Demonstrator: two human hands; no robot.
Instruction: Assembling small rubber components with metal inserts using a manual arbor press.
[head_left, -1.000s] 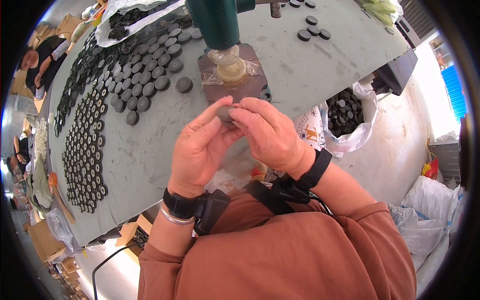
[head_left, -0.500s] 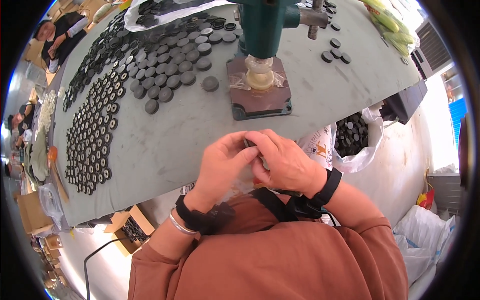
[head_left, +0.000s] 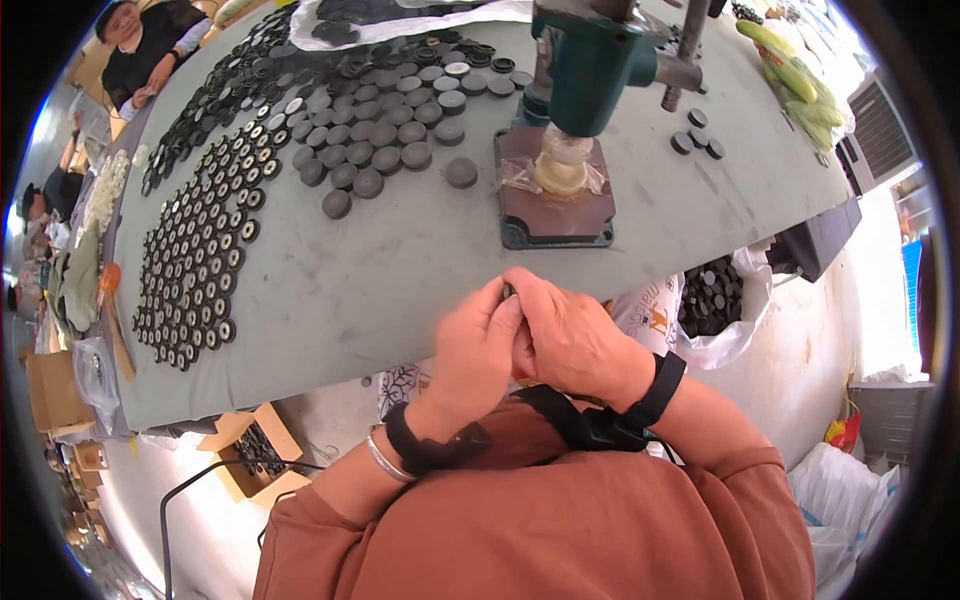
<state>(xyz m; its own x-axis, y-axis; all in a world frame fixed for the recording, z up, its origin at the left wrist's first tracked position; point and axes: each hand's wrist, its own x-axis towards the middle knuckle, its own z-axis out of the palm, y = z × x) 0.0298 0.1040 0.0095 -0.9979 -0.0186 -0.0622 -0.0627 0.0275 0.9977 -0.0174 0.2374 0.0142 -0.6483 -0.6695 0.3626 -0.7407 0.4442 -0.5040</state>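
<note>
Both hands, left (head_left: pixel 478 345) & right (head_left: pixel 572 335), pinch a small dark part (head_left: pixel 509 292) at table (head_left: pixel 330 290) edge w/ fingertips only; a slip likely drops it off.

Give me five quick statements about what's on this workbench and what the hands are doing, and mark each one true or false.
1. Both hands meet at the near edge of the table. True: the left hand and right hand press together there, pinching a small dark part that is barely visible.
2. The green press stands on the floor. False: it stands on the table, on a brown base plate.
3. Dark round discs lie in rows left of the press. True.
4. The white bag of dark discs sits on top of the table. False: it hangs below the table's right edge.
5. The right hand rests on the press handle. False: it is against the left hand.
</note>
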